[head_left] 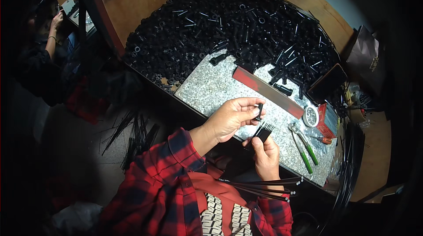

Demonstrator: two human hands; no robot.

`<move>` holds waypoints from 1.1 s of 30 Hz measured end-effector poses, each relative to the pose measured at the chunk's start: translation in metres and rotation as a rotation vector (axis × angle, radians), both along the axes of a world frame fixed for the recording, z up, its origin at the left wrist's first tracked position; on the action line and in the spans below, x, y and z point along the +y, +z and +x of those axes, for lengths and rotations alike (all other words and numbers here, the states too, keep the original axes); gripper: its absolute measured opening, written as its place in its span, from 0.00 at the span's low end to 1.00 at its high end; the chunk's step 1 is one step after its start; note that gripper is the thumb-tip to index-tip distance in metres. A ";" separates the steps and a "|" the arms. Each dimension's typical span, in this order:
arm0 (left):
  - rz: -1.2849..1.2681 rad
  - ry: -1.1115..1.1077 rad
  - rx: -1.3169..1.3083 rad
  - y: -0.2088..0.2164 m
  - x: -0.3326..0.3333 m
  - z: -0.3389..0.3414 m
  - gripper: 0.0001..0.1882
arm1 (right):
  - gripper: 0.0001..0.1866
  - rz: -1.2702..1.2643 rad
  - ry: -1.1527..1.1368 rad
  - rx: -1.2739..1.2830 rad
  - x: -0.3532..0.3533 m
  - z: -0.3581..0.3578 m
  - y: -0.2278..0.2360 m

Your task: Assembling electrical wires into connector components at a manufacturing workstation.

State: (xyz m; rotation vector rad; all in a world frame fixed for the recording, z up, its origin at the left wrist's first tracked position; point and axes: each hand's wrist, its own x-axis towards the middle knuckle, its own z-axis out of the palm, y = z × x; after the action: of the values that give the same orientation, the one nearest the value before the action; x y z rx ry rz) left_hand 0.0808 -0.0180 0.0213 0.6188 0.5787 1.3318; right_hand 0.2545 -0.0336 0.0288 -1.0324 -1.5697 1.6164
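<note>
My left hand [233, 116] pinches a small black cylindrical part [259, 111] between thumb and fingers, held upright above the bench edge. Just below it, my right hand [267, 156] grips a black comb-like piece [263, 133] whose thin prongs point up and away from me. The two parts are close together, and I cannot make out whether they touch. Several long dark rods [260, 185] with pale round ends lie across my right wrist. A long red-and-grey metal bar [268, 91] rests on the speckled bench top [211, 82] beyond my hands.
A big heap of black parts [229, 24] fills the back. At right are green-handled pliers [304, 148], a screwdriver [325, 140], a white cup of small pieces [310, 116] and a red box [327, 120]. A co-worker's arm [52, 38] shows far left.
</note>
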 end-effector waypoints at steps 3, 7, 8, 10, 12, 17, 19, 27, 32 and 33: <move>0.002 -0.015 0.008 0.000 0.000 0.000 0.16 | 0.08 0.029 0.012 0.011 0.000 0.000 -0.001; 0.002 -0.018 0.021 0.000 0.001 0.000 0.17 | 0.08 0.020 0.009 0.013 0.001 0.000 -0.002; 0.004 -0.019 0.042 0.001 0.001 0.000 0.17 | 0.08 0.020 0.010 0.000 0.000 0.000 -0.001; 0.008 -0.023 0.063 0.001 0.002 0.000 0.17 | 0.08 0.021 0.009 -0.013 0.001 0.000 -0.001; 0.005 -0.022 0.039 -0.001 0.001 0.000 0.16 | 0.08 0.001 0.009 0.008 0.000 0.000 -0.001; -0.010 -0.034 0.036 -0.002 0.000 -0.001 0.16 | 0.12 0.033 -0.006 0.010 -0.001 -0.003 -0.003; -0.013 -0.039 0.029 -0.002 0.000 -0.001 0.16 | 0.12 0.039 -0.014 0.034 0.000 -0.002 -0.005; -0.035 -0.113 -0.027 -0.006 0.001 -0.001 0.15 | 0.12 0.039 -0.009 0.015 0.001 -0.002 -0.005; -0.026 -0.126 -0.025 -0.011 0.001 -0.003 0.15 | 0.11 0.053 0.005 0.024 0.001 -0.003 -0.005; -0.027 -0.129 -0.027 -0.013 0.000 -0.003 0.15 | 0.11 0.059 0.005 0.025 0.000 -0.003 -0.005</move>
State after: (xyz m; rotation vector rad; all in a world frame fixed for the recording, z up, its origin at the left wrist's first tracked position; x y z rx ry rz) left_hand 0.0776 -0.0176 0.0078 0.6051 0.5250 1.2078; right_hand 0.2517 -0.0333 0.0241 -0.9741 -1.5951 1.5714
